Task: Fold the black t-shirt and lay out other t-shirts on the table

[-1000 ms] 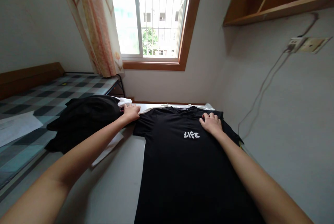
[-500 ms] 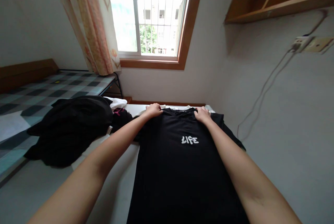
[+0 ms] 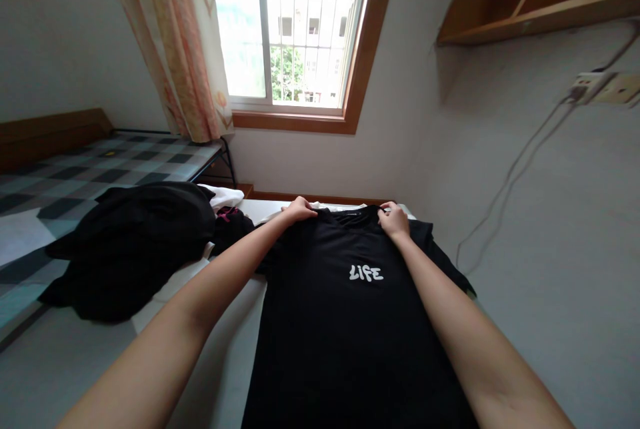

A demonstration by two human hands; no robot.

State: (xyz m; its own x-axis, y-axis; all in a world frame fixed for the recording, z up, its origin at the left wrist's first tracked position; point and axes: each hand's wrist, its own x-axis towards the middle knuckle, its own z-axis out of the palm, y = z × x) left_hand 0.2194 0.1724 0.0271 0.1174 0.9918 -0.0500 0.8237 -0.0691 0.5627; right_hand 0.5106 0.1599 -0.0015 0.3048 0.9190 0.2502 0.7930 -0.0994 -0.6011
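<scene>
Head view: both hands had just come in to the neckline of the black short-sleeved T-shirt (image 3: 360, 342), the left hand (image 3: 300, 209) from out by the sleeve, the right hand (image 3: 395, 221) from the shoulder, and the neck opening gaped a bit more. Judged from that, work had gone from the shirt's outer parts to a matched hold at its collar. Left thumb and fingers looked pinched on collar cloth at one side; right ones pinched the other side; fingertips partly hidden. Shirt lay front up on the white table (image 3: 236, 329), body running from the fingers back toward the person, white lettering (image 3: 365, 273) just nearer than the fingers and between the forearms. Left of the left fingers: small dark garment with a pink patch (image 3: 234, 225), then a heaped black garment (image 3: 145, 235), white cloth (image 3: 223, 197) just behind. Containers: only the open wooden wall shelf (image 3: 550, 10), high and right of the right fingers, at least two compartments split by a divider, insides dark and cropped, contents couldn't be told.
</scene>
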